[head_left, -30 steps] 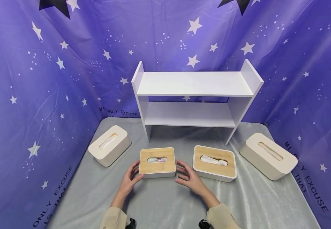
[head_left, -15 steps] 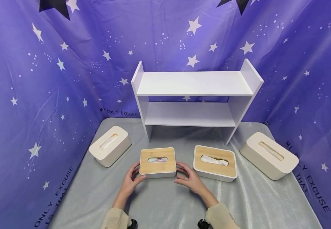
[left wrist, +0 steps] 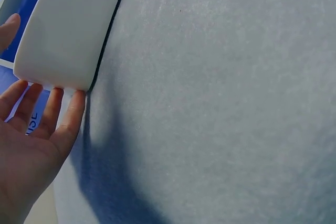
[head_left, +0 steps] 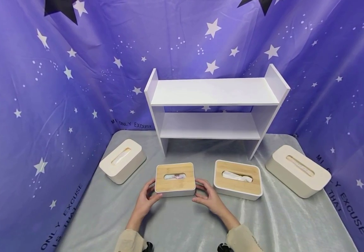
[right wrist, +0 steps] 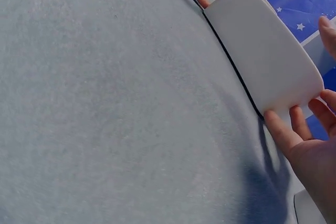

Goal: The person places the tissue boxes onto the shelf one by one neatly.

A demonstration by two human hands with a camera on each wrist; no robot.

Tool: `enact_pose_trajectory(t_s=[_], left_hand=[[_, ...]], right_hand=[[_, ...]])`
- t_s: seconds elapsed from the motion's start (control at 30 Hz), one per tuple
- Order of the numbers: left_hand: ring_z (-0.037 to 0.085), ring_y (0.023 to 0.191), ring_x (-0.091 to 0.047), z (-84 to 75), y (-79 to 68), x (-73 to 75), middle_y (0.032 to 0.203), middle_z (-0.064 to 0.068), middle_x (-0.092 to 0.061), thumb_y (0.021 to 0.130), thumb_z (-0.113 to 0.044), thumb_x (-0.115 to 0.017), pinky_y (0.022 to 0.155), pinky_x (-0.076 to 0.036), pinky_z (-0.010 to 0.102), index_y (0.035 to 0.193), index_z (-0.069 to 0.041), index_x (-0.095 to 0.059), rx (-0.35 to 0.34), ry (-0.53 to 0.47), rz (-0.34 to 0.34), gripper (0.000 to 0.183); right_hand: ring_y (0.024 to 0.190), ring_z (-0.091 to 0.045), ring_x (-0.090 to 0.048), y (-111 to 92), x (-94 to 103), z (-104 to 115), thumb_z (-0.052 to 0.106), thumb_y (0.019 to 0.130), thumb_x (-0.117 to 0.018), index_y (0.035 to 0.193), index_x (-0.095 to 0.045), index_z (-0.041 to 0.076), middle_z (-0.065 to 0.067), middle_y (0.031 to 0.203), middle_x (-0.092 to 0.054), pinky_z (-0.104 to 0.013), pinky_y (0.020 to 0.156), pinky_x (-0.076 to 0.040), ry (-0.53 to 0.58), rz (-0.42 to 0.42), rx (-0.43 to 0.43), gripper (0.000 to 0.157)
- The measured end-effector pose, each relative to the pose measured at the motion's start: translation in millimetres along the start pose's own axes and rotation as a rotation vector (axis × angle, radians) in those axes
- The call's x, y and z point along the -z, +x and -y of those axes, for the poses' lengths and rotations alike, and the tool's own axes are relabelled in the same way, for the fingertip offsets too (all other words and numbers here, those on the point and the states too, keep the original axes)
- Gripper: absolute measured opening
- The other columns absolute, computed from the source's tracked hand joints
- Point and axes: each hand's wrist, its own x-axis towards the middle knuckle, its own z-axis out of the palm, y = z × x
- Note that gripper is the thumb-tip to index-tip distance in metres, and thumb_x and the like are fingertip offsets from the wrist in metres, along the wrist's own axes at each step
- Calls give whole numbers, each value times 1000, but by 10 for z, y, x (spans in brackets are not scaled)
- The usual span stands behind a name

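The small bamboo box (head_left: 175, 186) sits flat on the surface (head_left: 200, 224) between your two hands. Taking that box as the clock's centre, your left hand (head_left: 144, 201) is at 8 o'clock and your right hand (head_left: 212, 200) at 4. Your left fingers (left wrist: 51, 111) are spread, tips touching the box's left end, thumb held apart; your right fingers (right wrist: 300, 124) are spread too, tips touching the right end.

The shelf (head_left: 208, 91) stands at 1 o'clock, a narrow strip of surface between its left foot and your box. The other bamboo box (head_left: 236, 186) is at 3, and your right fingers take up part of the gap. Beyond it, also at 3, the right cream box (head_left: 296, 175) lies slantwise near the surface's right edge. At 10, the left cream box (head_left: 126, 166) slants along the left edge. At 12, the far edge meets the curtain (head_left: 182, 57). Toward 6, you have a wide stretch of surface.
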Motion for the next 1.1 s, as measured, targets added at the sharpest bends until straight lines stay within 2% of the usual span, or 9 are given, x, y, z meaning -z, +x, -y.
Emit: enact_pose_trajectory(t_s=[0.13, 0.23, 0.43, 0.5, 0.7, 0.77, 0.93, 1.1], left_hand=[[31, 123, -57, 4, -20, -9, 149, 30, -43, 83, 5, -74, 87, -57, 15, 146, 5, -41, -17, -8, -2, 71], [34, 124, -56, -19, -34, -17, 149, 28, -43, 82, 5, -75, 86, -57, 15, 145, 4, -42, -10, -15, -1, 71], [17, 119, -59, -67, -48, -20, 148, 28, -44, 82, 6, -75, 82, -58, 16, 144, 4, -45, -28, -6, -11, 69], [16, 117, -60, -88, -45, -20, 146, 27, -46, 82, 5, -76, 81, -58, 16, 143, 3, -46, -35, 5, -23, 68], [39, 122, -56, -188, -27, -23, 147, 24, -46, 83, 7, -74, 84, -59, 17, 143, 1, -48, -23, 4, -28, 66], [43, 123, -55, -220, -21, -23, 147, 24, -46, 82, 9, -74, 84, -60, 18, 143, 2, -48, -26, 0, -28, 66], [43, 121, -57, -280, -5, -24, 143, 23, -48, 83, 7, -74, 84, -61, 21, 142, 1, -49, -49, 40, -36, 64], [43, 122, -57, -332, 15, -30, 143, 21, -50, 82, 7, -75, 85, -62, 24, 141, -1, -51, -55, 33, -41, 65]], right_hand=[[129, -23, -51, -8, -9, 5, 2, 84, -77, 146, -37, -8, -32, 149, -34, -56, 106, -48, -21, -20, 1, 74], [127, -17, -50, -7, -7, 6, 1, 84, -77, 146, -38, -7, -31, 149, -34, -55, 107, -48, -23, -28, 9, 74], [124, -8, -50, -18, 7, 24, 0, 84, -76, 145, -38, -7, -32, 147, -34, -49, 107, -50, -14, -27, 33, 72], [123, -7, -50, -23, 5, 47, 0, 84, -76, 145, -38, -7, -31, 147, -34, -47, 107, -50, -12, -29, 39, 72], [123, -6, -50, -31, -1, 128, 1, 83, -77, 145, -40, -4, -29, 147, -35, -43, 106, -50, -4, -48, 37, 72], [125, -4, -49, -29, -2, 151, 0, 84, -76, 145, -40, -5, -29, 147, -34, -43, 106, -50, -3, -50, 48, 72], [133, 2, -43, -21, -7, 204, -2, 84, -75, 145, -40, -6, -31, 150, -33, -47, 107, -48, 4, -62, 73, 70], [134, 7, -40, -18, 0, 241, -3, 85, -73, 144, -41, -4, -29, 153, -33, -47, 108, -47, -12, -88, 63, 68]])
